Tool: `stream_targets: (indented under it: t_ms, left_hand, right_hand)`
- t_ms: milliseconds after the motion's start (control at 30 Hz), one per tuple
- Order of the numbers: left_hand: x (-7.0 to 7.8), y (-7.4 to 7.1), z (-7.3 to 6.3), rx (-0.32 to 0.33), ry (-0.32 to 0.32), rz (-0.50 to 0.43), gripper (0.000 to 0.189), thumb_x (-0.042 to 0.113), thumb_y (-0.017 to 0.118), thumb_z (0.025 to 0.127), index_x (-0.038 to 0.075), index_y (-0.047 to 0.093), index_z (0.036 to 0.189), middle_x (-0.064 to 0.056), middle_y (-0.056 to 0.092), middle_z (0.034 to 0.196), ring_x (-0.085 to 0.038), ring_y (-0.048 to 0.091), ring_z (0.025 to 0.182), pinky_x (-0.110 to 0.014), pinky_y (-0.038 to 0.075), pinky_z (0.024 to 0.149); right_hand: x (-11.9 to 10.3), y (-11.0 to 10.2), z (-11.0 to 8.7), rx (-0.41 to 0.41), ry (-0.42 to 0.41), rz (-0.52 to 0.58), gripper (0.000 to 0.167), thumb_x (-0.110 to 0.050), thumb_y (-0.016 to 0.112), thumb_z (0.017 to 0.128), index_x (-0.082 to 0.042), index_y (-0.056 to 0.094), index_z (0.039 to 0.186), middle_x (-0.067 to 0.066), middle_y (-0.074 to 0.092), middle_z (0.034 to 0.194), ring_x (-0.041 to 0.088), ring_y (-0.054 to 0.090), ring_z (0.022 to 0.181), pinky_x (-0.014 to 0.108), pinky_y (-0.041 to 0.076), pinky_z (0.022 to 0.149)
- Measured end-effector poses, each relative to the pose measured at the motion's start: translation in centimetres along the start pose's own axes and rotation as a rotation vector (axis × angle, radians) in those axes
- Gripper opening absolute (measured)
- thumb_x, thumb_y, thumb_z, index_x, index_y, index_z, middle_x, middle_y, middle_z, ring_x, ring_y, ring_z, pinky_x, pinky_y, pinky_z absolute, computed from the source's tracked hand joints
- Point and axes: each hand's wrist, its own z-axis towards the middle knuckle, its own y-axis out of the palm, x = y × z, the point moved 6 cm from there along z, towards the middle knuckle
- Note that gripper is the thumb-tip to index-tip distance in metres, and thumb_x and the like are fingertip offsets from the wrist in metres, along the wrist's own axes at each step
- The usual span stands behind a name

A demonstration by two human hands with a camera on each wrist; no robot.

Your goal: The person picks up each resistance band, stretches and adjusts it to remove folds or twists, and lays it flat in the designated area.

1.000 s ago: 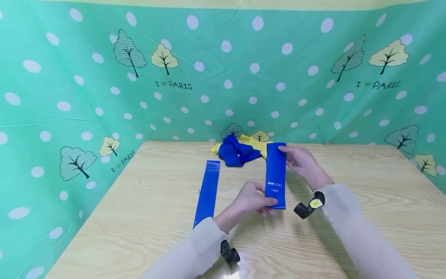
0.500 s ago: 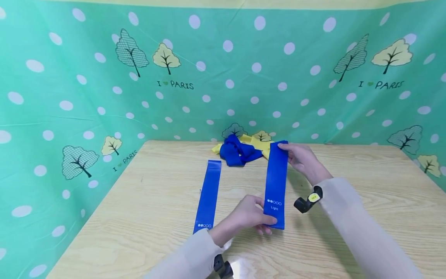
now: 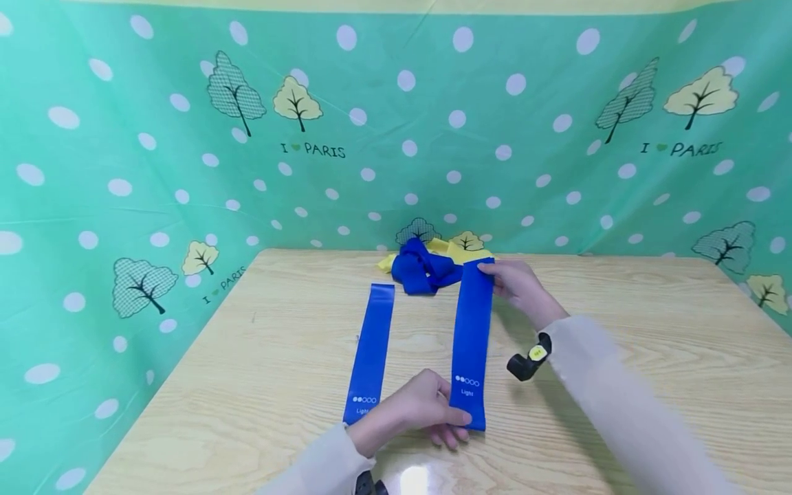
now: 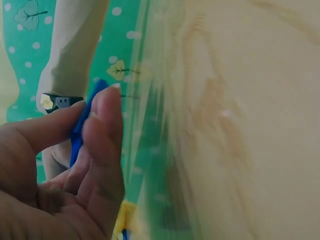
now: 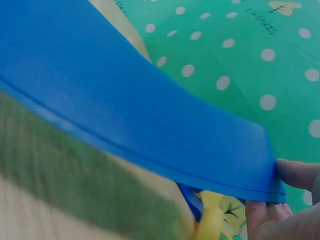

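A flat blue resistance band (image 3: 472, 337), printed "Light" with a row of small circles, stretches lengthwise between both hands above the table. My left hand (image 3: 427, 407) pinches its near end, thumb on top and fingers beneath. At the far end my right hand (image 3: 516, 285) pinches the band between thumb and fingers. In the right wrist view the band (image 5: 150, 115) shows two layers along its lower edge. A second blue band (image 3: 371, 350), with the same print, lies flat on the table to the left; the left forearm and hand partly cover its near end.
At the back of the wooden table (image 3: 247, 357) lies a crumpled blue band (image 3: 421, 268) in a heap with yellow bands (image 3: 454, 251). A green dotted cloth (image 3: 396, 124) hangs behind the table and along its left side.
The near end of the held band has come toward me with my left hand, and the band looks longer. Both hands have shifted left. More print shows on the band lying flat.
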Motion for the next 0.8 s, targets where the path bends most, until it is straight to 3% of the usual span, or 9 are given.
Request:
stream_targets:
  t_ms: [67,200,367,567,667,800]
  left_hand:
    - [-0.5,-0.4,-0.5,-0.008,-0.006,0.017,0.016,0.006,0.068,0.085,0.004,0.061,0.071,-0.017,0.071,0.069,-0.022,0.068,0.053,-0.023,0.051,0.043]
    - [-1.4,-1.9,-1.4,-0.028,0.0,0.029,0.029,0.006,0.063,0.088,0.005,0.052,0.061,-0.019,0.071,0.071,-0.024,0.069,0.056,-0.02,0.049,0.043]
    - [-2.3,-3.9,-2.4,-0.026,-0.004,0.033,0.023,0.008,0.057,0.092,-0.004,0.064,0.073,-0.019,0.071,0.073,-0.022,0.07,0.058,-0.018,0.048,0.045]
    - [-3.8,-5.0,-3.8,-0.02,-0.018,0.012,0.024,0.007,0.054,0.093,-0.006,0.066,0.077,-0.02,0.071,0.073,-0.02,0.069,0.056,-0.017,0.047,0.043]
    - [-4.5,-5.4,-4.4,-0.022,-0.016,-0.007,0.025,0.006,0.052,0.093,-0.008,0.064,0.077,-0.023,0.071,0.074,-0.022,0.07,0.059,-0.019,0.05,0.046]
    - [-5.1,-5.9,-5.3,-0.023,-0.022,-0.035,0.025,0.006,0.052,0.093,-0.009,0.062,0.077,-0.025,0.07,0.076,-0.024,0.071,0.062,-0.022,0.054,0.049]
  right_hand:
    - [0.5,0.6,0.3,-0.01,0.003,-0.03,0.047,-0.012,0.056,0.095,0.005,0.042,0.137,-0.011,0.061,0.083,0.002,0.058,0.079,0.016,0.049,0.076]
    - [1.3,1.8,0.9,-0.025,0.002,-0.063,0.051,-0.011,0.055,0.095,0.006,0.037,0.14,-0.009,0.059,0.088,0.002,0.058,0.079,0.016,0.05,0.075]
    - [2.1,2.9,1.4,-0.001,0.011,-0.101,0.059,-0.01,0.057,0.093,0.004,0.031,0.144,-0.002,0.054,0.103,0.002,0.052,0.072,0.016,0.047,0.065]
    - [2.9,4.5,1.7,-0.02,0.031,-0.123,0.063,-0.008,0.056,0.094,0.001,0.025,0.148,0.012,0.046,0.13,0.006,0.05,0.074,0.017,0.045,0.058]
    - [3.3,5.3,1.8,-0.04,0.029,-0.132,0.065,-0.007,0.056,0.093,0.0,0.023,0.149,0.013,0.049,0.126,0.006,0.053,0.075,0.016,0.047,0.057]
    - [3.7,6.5,1.9,-0.064,0.03,-0.154,0.07,-0.005,0.057,0.092,-0.001,0.018,0.151,0.006,0.055,0.105,0.006,0.055,0.069,0.017,0.048,0.056]
